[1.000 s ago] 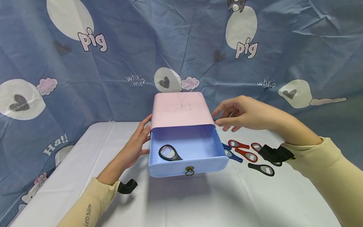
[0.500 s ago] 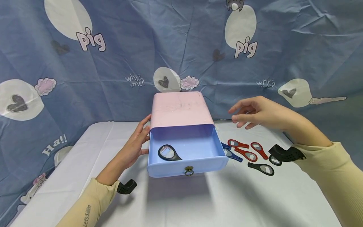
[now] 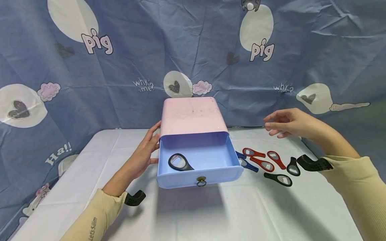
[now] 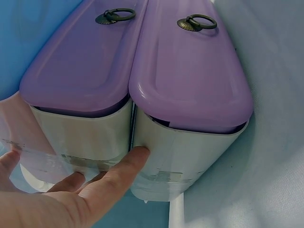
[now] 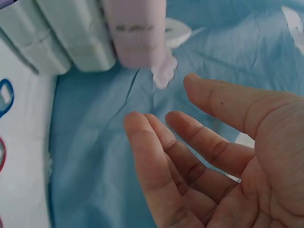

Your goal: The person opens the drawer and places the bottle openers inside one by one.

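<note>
A stacked drawer box (image 3: pixel 193 115) with a pink top casing has its blue upper drawer (image 3: pixel 205 150) pulled out. One black bottle opener (image 3: pixel 179 162) lies inside it at the left. My left hand (image 3: pixel 141 155) rests with spread fingers against the box's left side; the left wrist view shows a fingertip on the pale casing of a purple drawer (image 4: pixel 190 71), itself closed. My right hand (image 3: pixel 297 124) hangs in the air, fingers loosely bent and holding nothing. Below it lie red bottle openers (image 3: pixel 275 159), black ones (image 3: pixel 278 179) and blue ones (image 3: pixel 248 165) on the table.
A white cloth covers the table (image 3: pixel 193 214). Behind the box hangs a blue printed curtain (image 3: pixel 193 50). The blue bottle openers are partly hidden by the pulled-out drawer. In the left wrist view, brass ring handles (image 4: pixel 197 22) stick out from the purple drawers.
My right hand has drawn away from the box's right side, moving rightward and uncovering more of the bottle openers. My left hand and the drawer have stayed in place.
</note>
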Action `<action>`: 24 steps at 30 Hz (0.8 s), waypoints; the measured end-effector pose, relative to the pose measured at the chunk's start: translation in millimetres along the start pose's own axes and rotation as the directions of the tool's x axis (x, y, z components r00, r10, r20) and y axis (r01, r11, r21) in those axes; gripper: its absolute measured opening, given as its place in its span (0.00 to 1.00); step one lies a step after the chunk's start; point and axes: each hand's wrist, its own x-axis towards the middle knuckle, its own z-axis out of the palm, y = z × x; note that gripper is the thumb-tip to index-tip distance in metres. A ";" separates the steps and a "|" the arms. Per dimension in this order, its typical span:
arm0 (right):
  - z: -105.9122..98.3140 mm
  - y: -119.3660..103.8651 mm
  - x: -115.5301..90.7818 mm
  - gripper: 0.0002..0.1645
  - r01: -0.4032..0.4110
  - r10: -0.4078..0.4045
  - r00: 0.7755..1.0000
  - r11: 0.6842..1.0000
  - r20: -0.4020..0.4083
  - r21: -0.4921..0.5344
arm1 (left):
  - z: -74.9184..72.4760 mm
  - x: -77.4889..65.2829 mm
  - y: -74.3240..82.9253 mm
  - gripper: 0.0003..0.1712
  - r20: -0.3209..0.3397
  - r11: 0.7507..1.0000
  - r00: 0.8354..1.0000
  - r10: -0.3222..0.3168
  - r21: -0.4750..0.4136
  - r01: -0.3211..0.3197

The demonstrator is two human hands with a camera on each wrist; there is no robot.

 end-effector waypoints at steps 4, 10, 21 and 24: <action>-2.8 21.6 -4.2 0.30 -0.029 0.029 1.000 0.999 -0.001 0.034 | -0.1 -0.2 0.0 0.36 0.002 1.000 1.000 -0.002 -0.005 0.002; -1.3 56.6 -12.5 0.31 -0.061 0.061 0.998 0.995 0.000 0.073 | 0.4 0.0 -0.2 0.36 0.001 1.000 1.000 -0.003 -0.003 0.003; 12.3 119.4 -32.0 0.30 -0.129 0.129 0.992 0.971 0.011 0.199 | 0.1 -0.4 0.6 0.35 0.000 1.000 1.000 -0.003 -0.005 0.003; 17.3 132.0 -36.6 0.28 -0.144 0.145 0.989 0.963 0.014 0.229 | -0.1 -0.2 0.9 0.35 0.000 1.000 1.000 -0.002 -0.002 0.002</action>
